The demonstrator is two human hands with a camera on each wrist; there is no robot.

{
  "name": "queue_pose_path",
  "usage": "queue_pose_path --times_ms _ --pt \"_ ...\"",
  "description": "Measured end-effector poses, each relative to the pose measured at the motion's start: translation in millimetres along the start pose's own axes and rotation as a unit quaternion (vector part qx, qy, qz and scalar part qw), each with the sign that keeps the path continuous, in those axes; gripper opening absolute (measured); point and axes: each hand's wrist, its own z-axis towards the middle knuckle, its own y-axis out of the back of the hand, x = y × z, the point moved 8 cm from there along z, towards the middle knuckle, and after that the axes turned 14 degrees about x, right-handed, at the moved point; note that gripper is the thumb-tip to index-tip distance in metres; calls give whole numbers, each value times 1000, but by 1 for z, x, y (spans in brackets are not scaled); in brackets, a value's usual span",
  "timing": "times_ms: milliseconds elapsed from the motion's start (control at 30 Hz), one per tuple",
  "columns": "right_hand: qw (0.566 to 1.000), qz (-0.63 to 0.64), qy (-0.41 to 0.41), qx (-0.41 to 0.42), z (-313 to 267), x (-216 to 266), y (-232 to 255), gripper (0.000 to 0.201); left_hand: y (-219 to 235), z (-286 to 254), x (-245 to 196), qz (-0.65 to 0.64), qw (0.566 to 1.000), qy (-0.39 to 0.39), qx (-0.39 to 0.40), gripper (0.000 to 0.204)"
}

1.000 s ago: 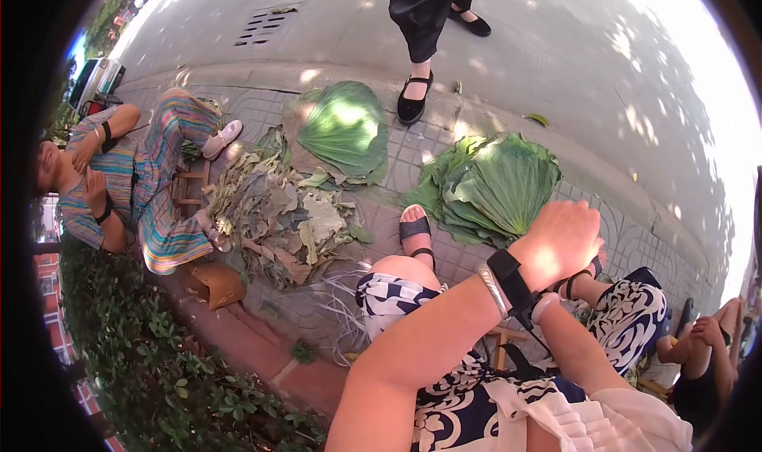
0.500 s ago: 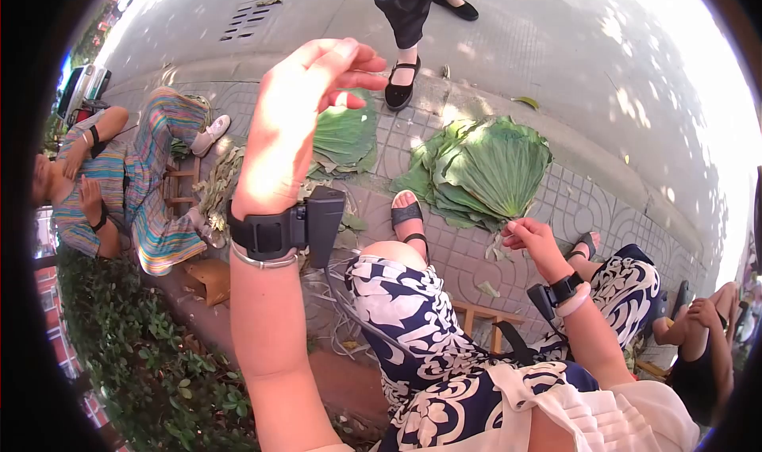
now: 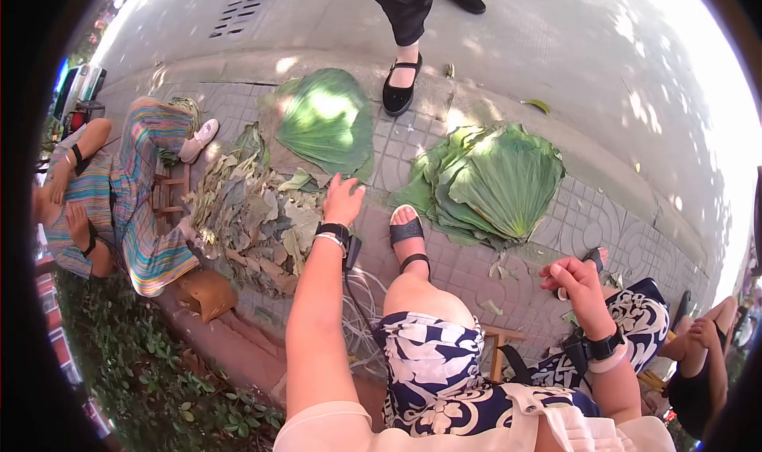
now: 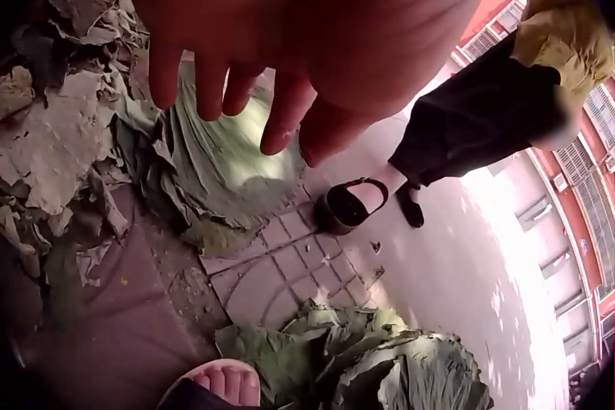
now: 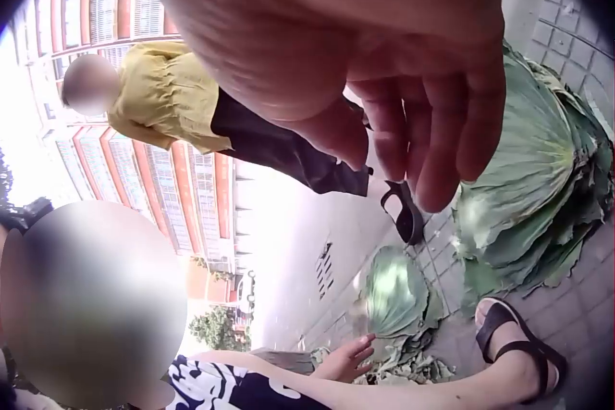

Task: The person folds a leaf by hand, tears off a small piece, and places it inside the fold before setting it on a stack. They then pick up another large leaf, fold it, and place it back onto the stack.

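Fingers spread, my left hand (image 3: pixel 343 202) (image 4: pixel 317 25) reaches to the near edge of the left stack of big green leaves (image 3: pixel 325 126) (image 4: pixel 231 150); contact cannot be told. Nothing is in its grip. My right hand (image 3: pixel 581 287) (image 5: pixel 384 54) hangs in the air above my right foot, fingers loosely bent and empty. It is near the right stack of green leaves (image 3: pixel 508 182) (image 5: pixel 524 170), which lies flat, fanned out, on the paving. Left of my left hand spreads a heap of dry, crumpled leaves (image 3: pixel 254 222) (image 4: pixel 67 131).
A person in striped clothes (image 3: pixel 143 190) sits at the left beside a brown container (image 3: pixel 208 293). Someone in black shoes (image 3: pixel 399 87) stands beyond the stacks. White strips (image 3: pixel 361 313) lie by my left knee. Another seated person (image 3: pixel 702 365) is at the far right.
My left arm has swung from across my right side to the left, rising, then lowering to the left stack. My right hand has moved back from the right stack's near tip.
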Motion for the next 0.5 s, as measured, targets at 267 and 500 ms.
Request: queue_pose_path --times_ms 267,500 --pt "998 23 -50 -12 4 -32 8 20 -29 71 -15 91 993 75 23 46" --pt "999 17 -30 -24 1 -28 10 16 -20 89 -2 129 973 167 99 52"
